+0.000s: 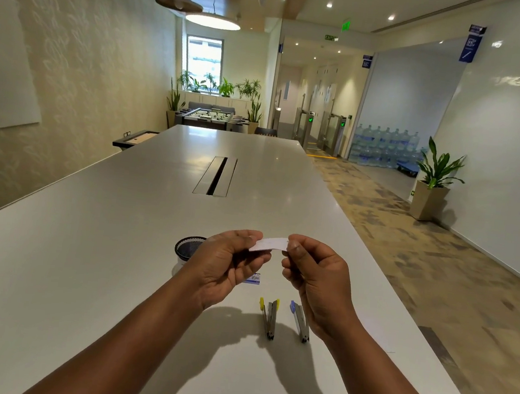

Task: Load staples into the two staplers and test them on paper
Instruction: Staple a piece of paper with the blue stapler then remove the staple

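I hold a small white slip of paper (269, 244) above the table, pinched at its left end by my left hand (229, 262) and at its right end by my right hand (314, 278). Below my hands, two small staplers lie side by side on the white table (85, 258), both swung open. The yellow stapler (269, 318) is on the left, and the blue stapler (300, 323) on the right is partly hidden by my right wrist. A small blue-and-white staple box (254, 279) peeks out under my left hand.
A black mesh cup (188, 247) stands on the table just left of my left hand. A cable slot (216, 175) runs along the table's middle further off. The table's right edge drops to a carpeted floor with a potted plant (433, 186).
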The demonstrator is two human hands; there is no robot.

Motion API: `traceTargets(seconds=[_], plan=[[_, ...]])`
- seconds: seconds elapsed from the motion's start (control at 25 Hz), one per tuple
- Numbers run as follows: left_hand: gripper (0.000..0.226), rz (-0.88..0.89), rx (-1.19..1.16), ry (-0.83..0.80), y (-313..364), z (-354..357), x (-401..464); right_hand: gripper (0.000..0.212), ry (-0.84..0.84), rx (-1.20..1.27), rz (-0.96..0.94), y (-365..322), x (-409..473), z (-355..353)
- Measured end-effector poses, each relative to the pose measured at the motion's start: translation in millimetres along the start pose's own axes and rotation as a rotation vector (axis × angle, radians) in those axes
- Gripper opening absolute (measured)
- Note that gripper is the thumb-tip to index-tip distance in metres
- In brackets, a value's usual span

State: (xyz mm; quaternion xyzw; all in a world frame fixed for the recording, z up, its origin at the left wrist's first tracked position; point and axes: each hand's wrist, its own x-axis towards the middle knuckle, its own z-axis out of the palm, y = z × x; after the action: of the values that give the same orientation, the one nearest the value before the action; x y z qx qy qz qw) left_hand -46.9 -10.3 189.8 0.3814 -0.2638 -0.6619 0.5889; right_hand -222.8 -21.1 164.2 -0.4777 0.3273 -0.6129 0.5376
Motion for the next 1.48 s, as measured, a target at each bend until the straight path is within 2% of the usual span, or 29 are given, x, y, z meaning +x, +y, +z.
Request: traceTargets(seconds=[0.24,0.44,0.56,0.68,0.8,0.92,1.16,1.4,1.48], plan=[[0.018,0.109,0.242,-0.012,-6,2,1,0.015,0.014,-0.205,-0.063,6,-3,1],[0.017,0.171,0.382,0.024,-12,2,4,0.02,0.022,-0.249,-0.076,10,-4,0],[0.008,0.141,0.336,0.074,-16,3,8,0.023,0.013,-0.275,-0.076,11,-5,0],[0.008,0.119,0.29,0.121,-18,3,12,0.022,0.001,-0.277,-0.071,12,-5,0],[0.01,0.134,0.299,0.061,-19,2,11,0.024,0.005,-0.273,-0.08,11,-5,-1],[0.023,0.15,0.355,0.002,-17,-1,11,0.023,0.02,-0.271,-0.081,11,-5,-2],[0.007,0.136,0.3,0.104,-19,1,15,0.024,-0.006,-0.284,-0.075,10,-5,-1],[0.024,0.128,0.348,-0.003,-16,-2,15,0.023,0.017,-0.276,-0.079,11,-3,-2],[0.019,0.133,0.336,0.026,-18,-2,16,0.025,0.011,-0.275,-0.069,12,-3,-2]])
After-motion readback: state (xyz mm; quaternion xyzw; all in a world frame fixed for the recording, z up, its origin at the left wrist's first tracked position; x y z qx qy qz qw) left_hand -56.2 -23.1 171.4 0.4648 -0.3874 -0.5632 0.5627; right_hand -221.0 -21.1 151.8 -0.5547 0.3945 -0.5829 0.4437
